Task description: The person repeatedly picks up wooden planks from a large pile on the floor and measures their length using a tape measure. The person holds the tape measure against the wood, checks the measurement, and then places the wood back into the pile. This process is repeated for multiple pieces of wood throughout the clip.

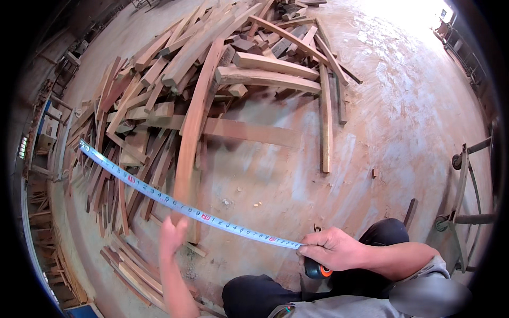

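Note:
My right hand (331, 249) is closed around a tape measure, whose black and orange case (316, 269) shows below the fingers. Its pale blue-white blade (175, 203) runs out to the left in a long, slightly bent line, and the hooked end hangs free at the far left. My left hand (173, 233) is closed at the near end of a long reddish wooden plank (193, 122); some of its fingers are hidden. The blade crosses over this plank just beyond my left hand. The plank's far end reaches to the wood pile.
A large jumbled pile of timber (212, 37) covers the floor ahead. More strips (132, 273) lie at the near left. One upright-lying beam (325, 127) lies right of the pile. A metal frame with wheels (458, 212) stands at the right. My knees (254, 297) are bent below.

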A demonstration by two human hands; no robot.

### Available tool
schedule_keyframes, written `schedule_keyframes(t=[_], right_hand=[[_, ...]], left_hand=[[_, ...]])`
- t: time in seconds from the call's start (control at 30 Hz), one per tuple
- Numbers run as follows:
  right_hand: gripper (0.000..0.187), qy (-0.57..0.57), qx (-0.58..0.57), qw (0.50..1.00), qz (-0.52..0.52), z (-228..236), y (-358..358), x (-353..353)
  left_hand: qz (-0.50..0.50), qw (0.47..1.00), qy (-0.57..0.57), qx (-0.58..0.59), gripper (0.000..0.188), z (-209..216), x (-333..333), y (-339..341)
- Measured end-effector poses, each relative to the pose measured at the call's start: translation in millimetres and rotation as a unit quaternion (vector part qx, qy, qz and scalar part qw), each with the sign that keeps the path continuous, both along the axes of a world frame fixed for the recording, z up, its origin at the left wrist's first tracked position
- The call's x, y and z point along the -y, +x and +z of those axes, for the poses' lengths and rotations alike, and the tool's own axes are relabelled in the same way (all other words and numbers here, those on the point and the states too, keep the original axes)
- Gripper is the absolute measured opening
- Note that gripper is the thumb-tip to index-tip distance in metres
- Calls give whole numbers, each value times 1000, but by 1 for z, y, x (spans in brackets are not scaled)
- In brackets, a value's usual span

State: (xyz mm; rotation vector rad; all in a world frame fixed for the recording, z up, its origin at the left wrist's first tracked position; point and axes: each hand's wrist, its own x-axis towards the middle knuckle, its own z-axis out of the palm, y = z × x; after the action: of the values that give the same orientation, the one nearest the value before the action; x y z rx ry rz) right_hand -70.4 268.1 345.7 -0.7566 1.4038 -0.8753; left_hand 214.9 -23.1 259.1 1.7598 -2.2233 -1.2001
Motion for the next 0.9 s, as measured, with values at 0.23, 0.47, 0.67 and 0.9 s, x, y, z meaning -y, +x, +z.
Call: schedule_keyframes(t=[0.23, 0.47, 0.67, 0.9], right_hand=[[21, -6, 22, 999, 22, 2, 9, 3], [17, -19, -12, 998, 60, 5, 24, 10], [16, -52, -24, 997, 53, -2, 37, 4], [15, -52, -40, 994, 86, -5, 48, 4]], left_hand=[[114, 883, 356, -284, 50, -77, -87, 96], [93, 886, 376, -256, 32, -172, -114, 122], [92, 866, 400, -284, 44, -158, -113, 91], [110, 786, 484, -369, 48, -156, -116, 96]])
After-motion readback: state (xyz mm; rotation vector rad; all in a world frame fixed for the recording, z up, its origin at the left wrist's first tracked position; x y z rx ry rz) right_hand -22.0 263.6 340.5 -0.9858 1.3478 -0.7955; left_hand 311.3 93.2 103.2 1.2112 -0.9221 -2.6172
